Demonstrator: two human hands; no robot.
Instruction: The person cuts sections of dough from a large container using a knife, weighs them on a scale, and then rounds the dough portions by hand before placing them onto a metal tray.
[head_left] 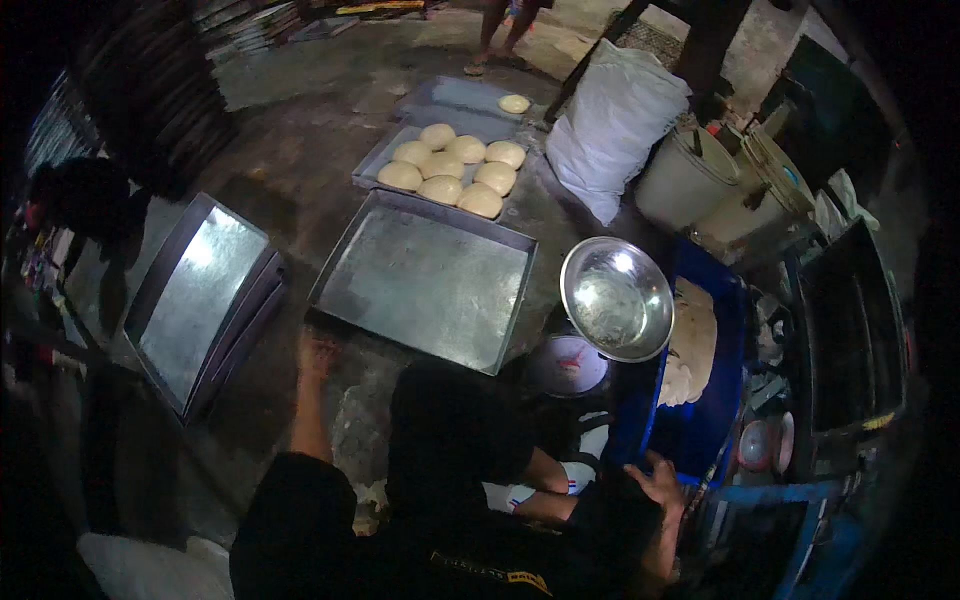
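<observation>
My left hand (318,352) is stretched forward to the near left corner of a large empty metal tray (420,275) on the floor. It touches the corner, but its grip is too dark to make out. My right hand (658,480) rests with spread fingers on the rim of a blue tub (735,330) that holds a slab of dough (690,350). Between my arms stands a weighing scale (567,365) carrying an empty steel bowl (617,297). Beyond the empty tray, a second tray (372,165) carries several round dough balls (445,165).
A stack of empty trays (200,300) lies at the left. A farther tray (455,95) holds one dough ball (514,103). A white sack (610,120) and white buckets (685,180) stand at the back right. Another person's legs (500,35) are at the top.
</observation>
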